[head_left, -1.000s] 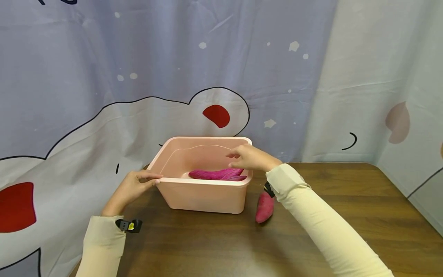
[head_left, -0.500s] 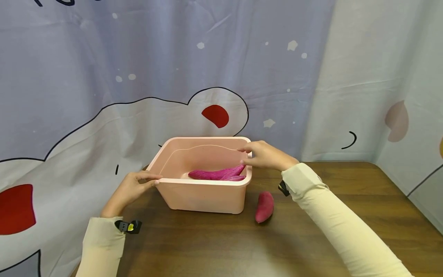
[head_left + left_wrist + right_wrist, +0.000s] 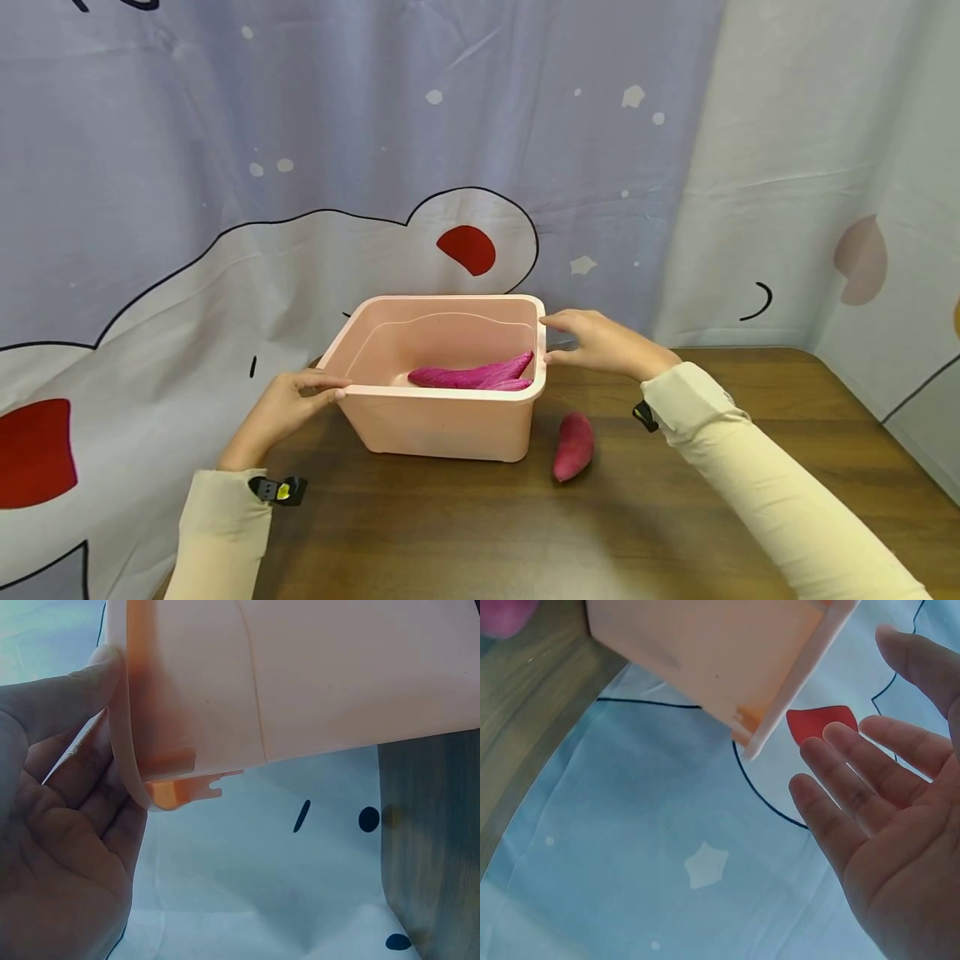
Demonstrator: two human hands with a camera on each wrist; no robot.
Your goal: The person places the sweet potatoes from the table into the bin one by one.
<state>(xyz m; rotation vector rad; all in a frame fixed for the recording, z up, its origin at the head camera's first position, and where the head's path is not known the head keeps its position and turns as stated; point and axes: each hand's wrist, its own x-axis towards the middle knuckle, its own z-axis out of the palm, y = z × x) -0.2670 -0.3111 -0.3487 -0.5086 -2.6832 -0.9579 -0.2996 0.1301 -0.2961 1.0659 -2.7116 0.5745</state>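
Note:
A pale pink plastic bin [image 3: 438, 427] stands on the table in the head view. Inside it lie long magenta sweet potatoes [image 3: 457, 378], bunched toward the right end. My left hand [image 3: 288, 410] grips the bin's near left corner; the left wrist view has the thumb [image 3: 101, 679] against the rim and the other fingers behind it. My right hand [image 3: 603, 343] is just outside the bin's right rim, holding nothing. In the right wrist view its fingers [image 3: 829, 817] are spread and fairly straight, apart from the rim. Another sweet potato [image 3: 574, 447] rests on the table right of the bin.
The brown wooden table [image 3: 720, 467] extends to the right and front of the bin. A patterned curtain [image 3: 360, 167] hangs close behind the bin, and more of the fabric covers the left and right sides.
My right hand has moved right, from over the bin's inside, across the rim, to just outside it. The left hand, the bin and the sweet potato on the table have stayed put.

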